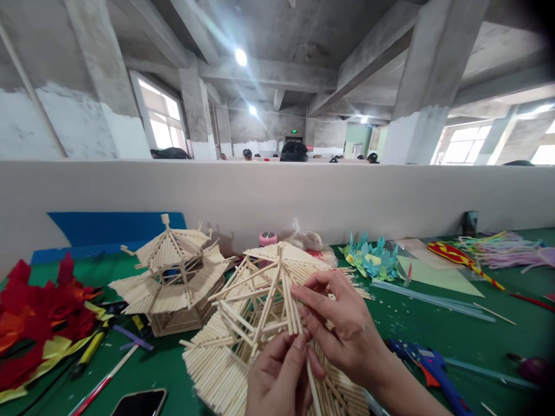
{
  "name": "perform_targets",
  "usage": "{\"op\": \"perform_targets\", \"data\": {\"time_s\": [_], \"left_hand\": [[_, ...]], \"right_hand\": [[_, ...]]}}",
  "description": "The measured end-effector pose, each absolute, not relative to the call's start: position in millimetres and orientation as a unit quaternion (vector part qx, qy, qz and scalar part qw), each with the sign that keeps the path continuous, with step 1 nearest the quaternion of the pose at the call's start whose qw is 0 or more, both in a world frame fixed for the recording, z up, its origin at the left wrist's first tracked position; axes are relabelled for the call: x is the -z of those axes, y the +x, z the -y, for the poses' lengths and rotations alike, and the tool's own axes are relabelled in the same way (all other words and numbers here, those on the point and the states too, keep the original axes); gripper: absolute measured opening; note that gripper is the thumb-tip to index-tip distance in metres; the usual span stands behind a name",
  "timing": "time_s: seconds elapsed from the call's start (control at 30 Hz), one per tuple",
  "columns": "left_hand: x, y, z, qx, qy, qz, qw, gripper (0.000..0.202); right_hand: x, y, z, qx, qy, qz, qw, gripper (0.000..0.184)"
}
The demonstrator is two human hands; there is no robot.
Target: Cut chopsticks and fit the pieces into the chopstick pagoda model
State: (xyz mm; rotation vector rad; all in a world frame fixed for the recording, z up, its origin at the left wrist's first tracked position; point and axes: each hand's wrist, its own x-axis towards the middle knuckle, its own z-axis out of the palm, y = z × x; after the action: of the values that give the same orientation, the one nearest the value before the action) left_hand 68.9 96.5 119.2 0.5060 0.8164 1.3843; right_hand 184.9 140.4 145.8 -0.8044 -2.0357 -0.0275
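A pavilion model [203, 358] built of thin wooden sticks stands in front of me, its upper roof partly covered. My left hand [281, 375] is closed at the lower ends of the roof sticks, pinching a wooden stick [293, 309] between thumb and forefinger. Higher up the same slope, my right hand [342, 329] has its fingertips closed on the sticks just below the roof's peak. Another stick [313, 384] slants down under my hands. The fingers hide part of the roof edge. Behind and to the left sits a second, similar pavilion [177, 271] with covered roofs.
A blue glue gun [427, 361] lies right of my forearm, near clear glue sticks [433, 297]. Red felt pieces [47, 306] are piled left. A phone [141, 403] lies at the front edge. A blue paper flower [373, 257] stands before the white partition [260, 193].
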Motion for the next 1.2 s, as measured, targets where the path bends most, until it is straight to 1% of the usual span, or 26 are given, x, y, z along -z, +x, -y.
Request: {"op": "perform_targets", "data": {"time_s": [0.47,0.77,1.03,1.1,1.2], "left_hand": [[-124.5,68.9,-92.5,-0.606,0.232,-0.375,0.661,0.025],[-120.3,69.9,-95.0,-0.61,0.235,-0.37,0.66,0.023],[-121.1,69.3,-94.5,-0.618,0.226,-0.369,0.656,0.021],[-120.3,69.2,-93.4,-0.617,0.231,-0.377,0.651,0.021],[-117.8,72.1,-86.7,-0.606,0.237,-0.393,0.65,0.021]], "right_hand": [[-146.1,184.5,-139.3,0.014,-0.342,0.826,0.449,0.027],[-147.6,184.3,-138.8,0.017,-0.335,0.824,0.457,0.026],[-144.7,184.3,-140.1,0.014,-0.339,0.828,0.447,0.027],[-143.8,184.9,-139.6,0.011,-0.334,0.82,0.465,0.029],[-143.4,193.0,-135.6,0.018,-0.338,0.774,0.535,0.035]]}}
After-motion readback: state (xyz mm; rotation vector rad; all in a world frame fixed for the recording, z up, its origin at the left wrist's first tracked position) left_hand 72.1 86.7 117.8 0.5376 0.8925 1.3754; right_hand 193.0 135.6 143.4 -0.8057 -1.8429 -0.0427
